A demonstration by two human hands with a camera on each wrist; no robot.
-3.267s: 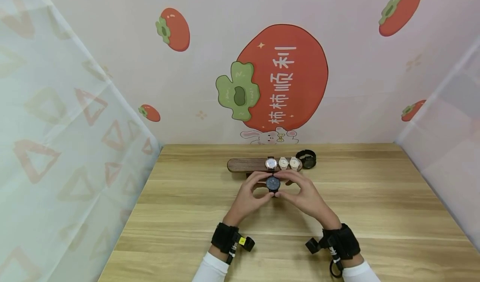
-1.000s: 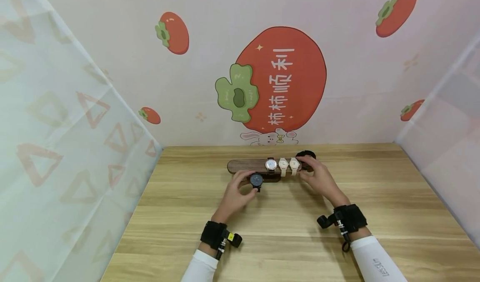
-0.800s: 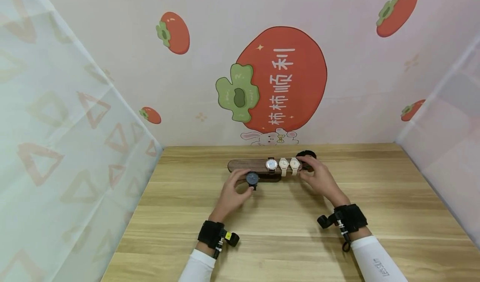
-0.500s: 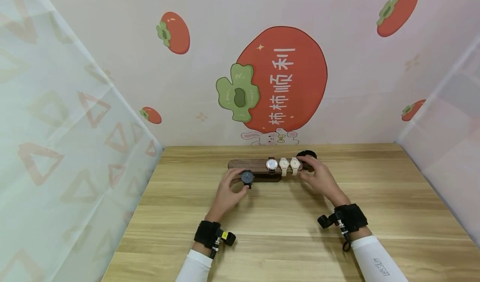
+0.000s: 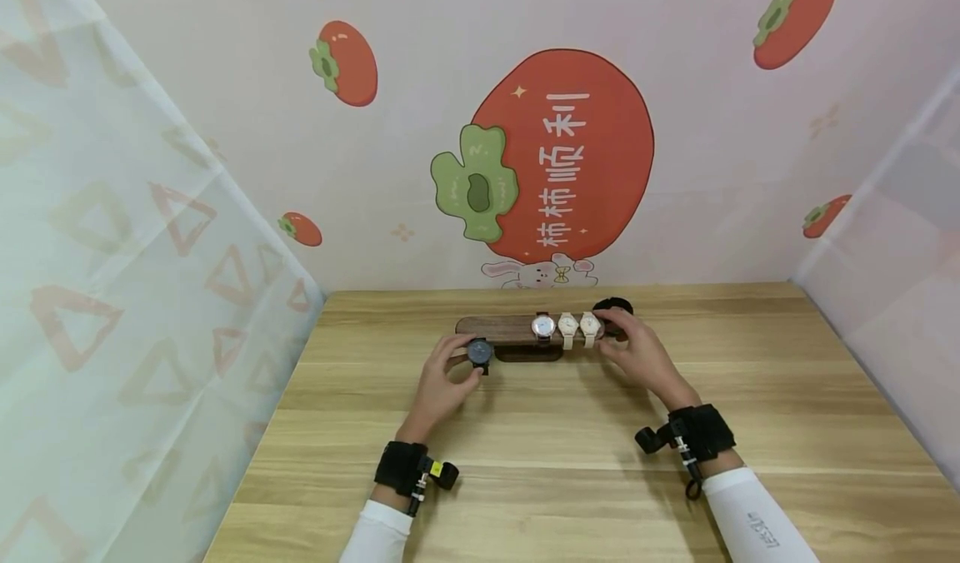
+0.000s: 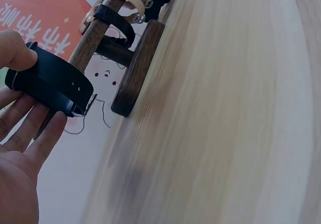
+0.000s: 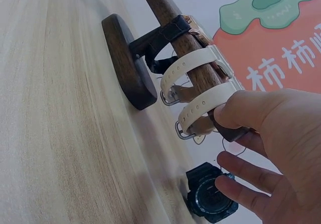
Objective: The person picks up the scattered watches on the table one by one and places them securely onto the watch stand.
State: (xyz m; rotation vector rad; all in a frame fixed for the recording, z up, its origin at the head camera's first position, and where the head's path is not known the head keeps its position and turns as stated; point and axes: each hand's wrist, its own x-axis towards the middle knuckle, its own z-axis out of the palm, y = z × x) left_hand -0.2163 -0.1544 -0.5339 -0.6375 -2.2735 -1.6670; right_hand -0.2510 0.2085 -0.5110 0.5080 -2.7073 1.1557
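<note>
My left hand (image 5: pixel 441 386) pinches a black wristwatch (image 5: pixel 480 351) between thumb and fingers, in front of the left part of a dark wooden watch stand (image 5: pixel 495 327). In the left wrist view its black strap (image 6: pixel 55 81) forms a closed loop beside the bar; whether the bar runs through it I cannot tell. My right hand (image 5: pixel 642 365) grips the bar's right end, with the thumb against the nearest cream strap (image 7: pixel 203 106). Two cream-strapped watches (image 5: pixel 567 326) and a dark-strapped watch with a white dial (image 5: pixel 543 326) sit around the bar.
A chunky black watch (image 7: pixel 208 194) lies on the table behind the bar's right end, partly hidden by my right hand in the head view. The stand's base (image 6: pixel 138 68) rests on the wooden table (image 5: pixel 555 463). A printed backdrop (image 5: pixel 405 130) rises behind.
Both hands held the black watch at first. My right hand moved to the bar's right end and stays there. My left hand carried the watch leftward along the bar.
</note>
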